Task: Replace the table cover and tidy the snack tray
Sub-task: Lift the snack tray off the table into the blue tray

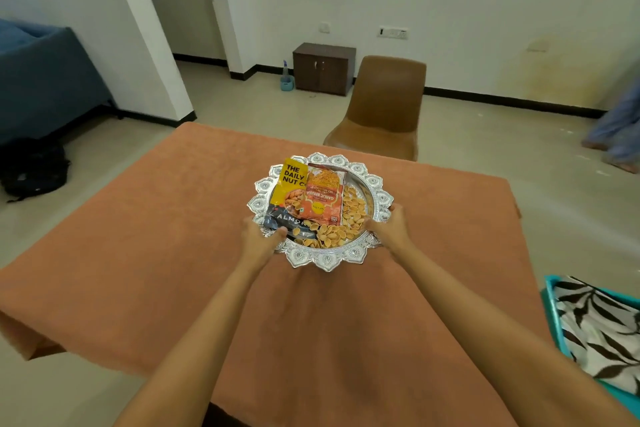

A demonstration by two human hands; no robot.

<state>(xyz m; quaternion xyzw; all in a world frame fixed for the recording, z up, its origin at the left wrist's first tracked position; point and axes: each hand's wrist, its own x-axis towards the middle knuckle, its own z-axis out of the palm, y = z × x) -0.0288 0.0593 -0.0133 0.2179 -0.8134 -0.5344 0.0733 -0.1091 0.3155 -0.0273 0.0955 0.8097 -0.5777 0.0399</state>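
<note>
An ornate silver snack tray (pixel 375 184) with a scalloped rim sits near the middle of the table, on an orange-brown table cover (pixel 156 253). In it lie a yellow and black almond packet (pixel 289 184), an orange snack packet (pixel 323 198) and loose golden shell-shaped snacks (pixel 353 210). My left hand (pixel 259 239) grips the tray's near-left rim, thumb over the edge. My right hand (pixel 389 227) grips the near-right rim. Whether the tray rests on the cover or is lifted I cannot tell.
A brown chair (pixel 384 104) stands behind the table. A teal bin (pixel 552 315) with a black-and-white leaf-patterned cloth (pixel 602 329) sits at the right. A dark cabinet (pixel 323 68) stands by the wall, a black bag (pixel 33 166) on the floor at left, a person's legs (pixel 620 128) at far right.
</note>
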